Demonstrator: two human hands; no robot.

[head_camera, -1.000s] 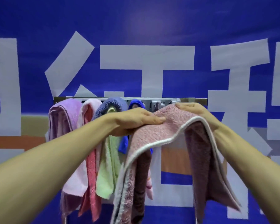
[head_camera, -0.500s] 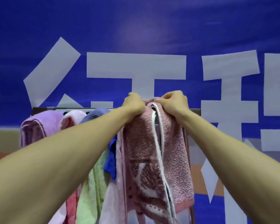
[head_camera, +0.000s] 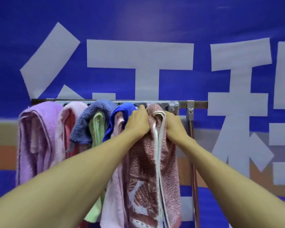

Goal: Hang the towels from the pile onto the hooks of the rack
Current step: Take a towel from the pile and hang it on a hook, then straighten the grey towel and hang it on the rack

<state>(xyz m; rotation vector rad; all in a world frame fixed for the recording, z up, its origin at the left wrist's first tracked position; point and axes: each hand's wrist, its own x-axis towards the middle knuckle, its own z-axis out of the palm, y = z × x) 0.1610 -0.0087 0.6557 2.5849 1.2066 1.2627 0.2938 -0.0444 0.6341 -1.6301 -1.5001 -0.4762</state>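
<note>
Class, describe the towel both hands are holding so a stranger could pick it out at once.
Against the blue banner with white characters runs a metal rack of towels. Take the rightmost towel, gripped by the left hand and right hand. Only it is speckled dusty pink with a white edge; its neighbours are plain.

The metal rack [head_camera: 199, 104] carries towels side by side, from the lilac towel [head_camera: 38, 137] to the reddish towel [head_camera: 148, 170].

Mottled pink towel [head_camera: 153, 153], white edging, hangs folded with its top bunched at the rack [head_camera: 199, 104]. To its left hang a purple towel [head_camera: 36, 137], pale pink towel [head_camera: 69, 122], blue-grey towel [head_camera: 92, 119] over a green towel [head_camera: 97, 129], and a bright blue towel [head_camera: 122, 109].
</note>
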